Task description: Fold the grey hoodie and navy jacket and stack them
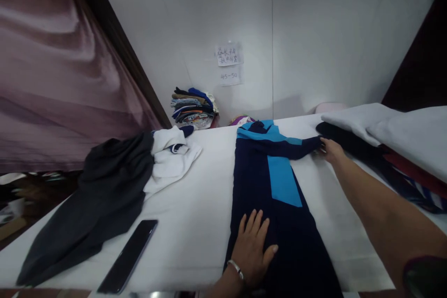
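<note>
A navy garment with bright blue panels (284,181) lies lengthwise on the white-covered table (206,195), its collar end toward the wall. Flat on its lower left part rests my left hand (252,249), fingers stretched out, a bracelet at the wrist. My right hand (330,149) reaches out to the right and pinches the cuff of one sleeve (293,148), which extends sideways across the garment's upper part. The other sleeve cannot be made out.
Left on the table are a dark grey garment (108,195), a crumpled white garment (171,158) and a black phone (129,256). White cloth (412,135) covers dark and red clothes at right. A folded clothes stack (193,108) stands by the wall beneath paper notes (229,63).
</note>
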A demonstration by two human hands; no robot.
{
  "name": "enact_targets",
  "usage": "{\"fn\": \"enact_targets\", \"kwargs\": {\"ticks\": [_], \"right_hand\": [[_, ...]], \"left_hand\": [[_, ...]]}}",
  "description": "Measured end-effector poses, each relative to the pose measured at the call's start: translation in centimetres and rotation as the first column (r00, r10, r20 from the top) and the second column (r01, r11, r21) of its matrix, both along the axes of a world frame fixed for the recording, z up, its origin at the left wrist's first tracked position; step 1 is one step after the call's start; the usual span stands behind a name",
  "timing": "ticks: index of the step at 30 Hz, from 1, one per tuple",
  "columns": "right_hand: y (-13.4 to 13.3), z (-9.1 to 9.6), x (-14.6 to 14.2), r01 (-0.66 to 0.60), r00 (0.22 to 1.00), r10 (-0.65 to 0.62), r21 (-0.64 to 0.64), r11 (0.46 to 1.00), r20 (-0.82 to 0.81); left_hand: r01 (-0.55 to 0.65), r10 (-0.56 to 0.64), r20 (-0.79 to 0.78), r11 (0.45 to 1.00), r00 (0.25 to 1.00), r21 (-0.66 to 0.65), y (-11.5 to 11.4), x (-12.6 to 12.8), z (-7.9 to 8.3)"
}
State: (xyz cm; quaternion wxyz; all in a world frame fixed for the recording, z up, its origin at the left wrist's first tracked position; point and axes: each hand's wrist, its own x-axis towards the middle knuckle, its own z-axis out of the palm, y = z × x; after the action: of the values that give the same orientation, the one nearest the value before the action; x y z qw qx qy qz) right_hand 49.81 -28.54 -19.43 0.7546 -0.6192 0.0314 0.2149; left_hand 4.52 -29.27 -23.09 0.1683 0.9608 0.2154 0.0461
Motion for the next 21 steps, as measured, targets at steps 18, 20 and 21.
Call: {"fn": "enact_targets", "kwargs": {"ticks": [18,20,21], "right_hand": [[-4.7,7.2,-21.2,-0.797,-0.264,0.722,-0.566,0.21,0.64],[-5.9,4.9,-22.4,-0.746,-0.37,0.737,-0.654,0.127,0.566],[-6.3,4.0,-22.6,-0.73,-0.385,0.749,-0.674,0.111,0.54]], "left_hand": [[-0.083,0.184,0.277,0.937,0.943,-0.34,0.2,0.3,1.2],[-0.092,0.354,0.413,0.84,0.839,-0.534,0.7,0.2,1.8],[-0.083,0.443,0.446,0.776,0.778,-0.626,0.9,0.1,2.0]]}}
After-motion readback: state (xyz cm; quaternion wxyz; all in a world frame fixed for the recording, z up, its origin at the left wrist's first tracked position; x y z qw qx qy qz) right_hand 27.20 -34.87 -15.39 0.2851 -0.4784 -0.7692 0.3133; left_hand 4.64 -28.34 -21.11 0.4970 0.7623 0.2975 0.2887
